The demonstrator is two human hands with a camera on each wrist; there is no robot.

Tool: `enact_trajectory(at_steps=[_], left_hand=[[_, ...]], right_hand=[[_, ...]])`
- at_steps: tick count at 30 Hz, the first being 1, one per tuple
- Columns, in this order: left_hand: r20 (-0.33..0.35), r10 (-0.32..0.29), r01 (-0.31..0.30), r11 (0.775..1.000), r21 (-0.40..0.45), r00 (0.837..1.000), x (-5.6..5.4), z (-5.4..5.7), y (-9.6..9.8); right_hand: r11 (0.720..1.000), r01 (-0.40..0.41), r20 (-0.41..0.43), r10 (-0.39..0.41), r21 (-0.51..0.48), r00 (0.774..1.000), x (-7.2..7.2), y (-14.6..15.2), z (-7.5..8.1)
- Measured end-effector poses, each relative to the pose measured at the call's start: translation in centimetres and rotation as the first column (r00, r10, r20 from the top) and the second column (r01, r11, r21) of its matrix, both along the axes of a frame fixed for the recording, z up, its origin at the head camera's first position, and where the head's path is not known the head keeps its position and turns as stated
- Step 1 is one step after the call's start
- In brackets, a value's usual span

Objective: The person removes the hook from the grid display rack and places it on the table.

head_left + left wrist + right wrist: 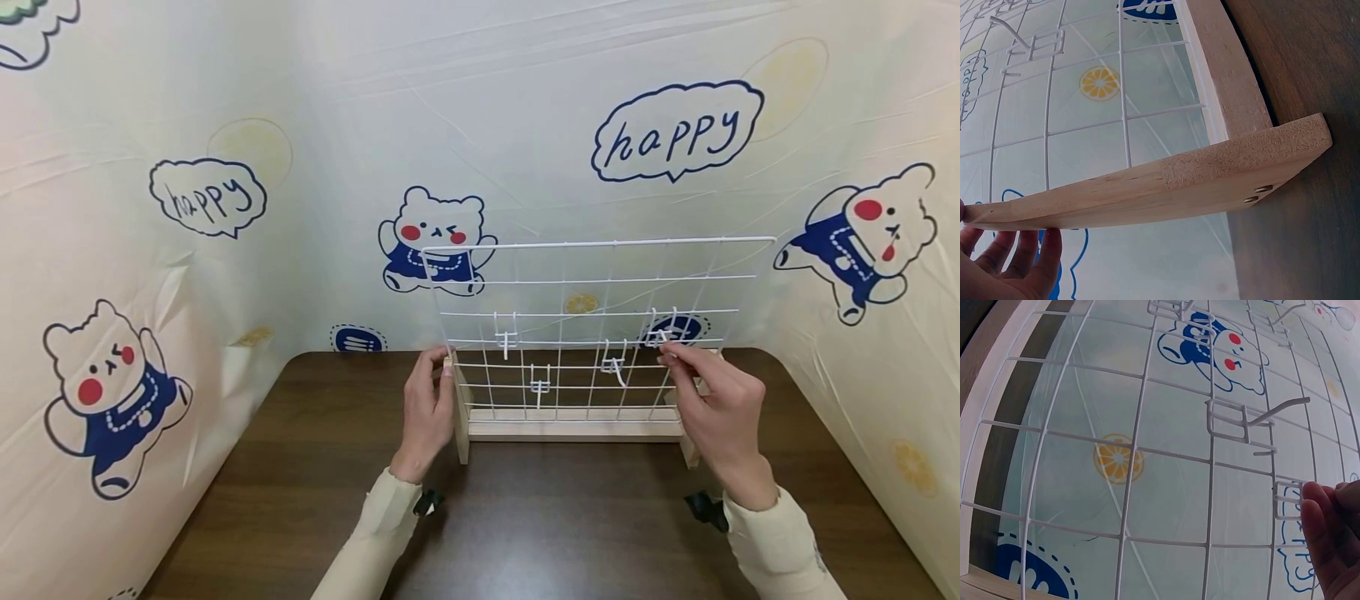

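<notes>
A white wire grid rack (570, 341) stands upright on the table in a pale wooden frame. My left hand (429, 408) grips the upper end of the frame's left wooden side post (461, 425). In the left wrist view its fingers (1047, 265) lie against the outer face of that post. At the grid's right side, my right hand (720, 408) pinches a white wire hook (1287, 509) by its front; the fingertips cover its prong. Other white hooks hang on the grid: an upper left hook (506, 335), a lower hook (540, 387) and a middle hook (613, 365).
The dark wooden table (570, 517) extends in front of the rack and to both sides. Behind it hangs a pale cloth (525, 100) printed with bears, lemon slices and "happy" bubbles. A pale wooden crossbar (573, 430) joins the frame's sides at the bottom.
</notes>
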State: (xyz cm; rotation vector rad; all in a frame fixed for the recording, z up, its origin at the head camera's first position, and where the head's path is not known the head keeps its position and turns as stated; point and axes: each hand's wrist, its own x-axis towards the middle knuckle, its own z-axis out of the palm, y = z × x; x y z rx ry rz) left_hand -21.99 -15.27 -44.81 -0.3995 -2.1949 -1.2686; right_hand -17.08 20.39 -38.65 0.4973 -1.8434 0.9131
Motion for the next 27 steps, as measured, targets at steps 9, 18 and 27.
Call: enact_trajectory(at_steps=[9, 18, 27], left_hand=[[-0.001, -0.004, 0.004, 1.000, 0.002, 1.000, 0.13, 0.12, 0.06], [-0.002, 0.001, -0.001, 1.000, -0.003, 1.000, 0.11, 0.14, 0.01], [0.018, 0.003, -0.003, 1.000, -0.005, 1.000, 0.05, 0.12, -0.02]], right_hand=[[1.000, -0.010, -0.031, 0.010, -0.020, 0.999, -0.22, 0.04, -0.03], [0.999, -0.017, -0.048, 0.015, -0.037, 0.999, -0.32, 0.09, 0.20], [0.999, -0.014, -0.057, 0.012, -0.033, 0.998, -0.12, 0.20, 0.34]])
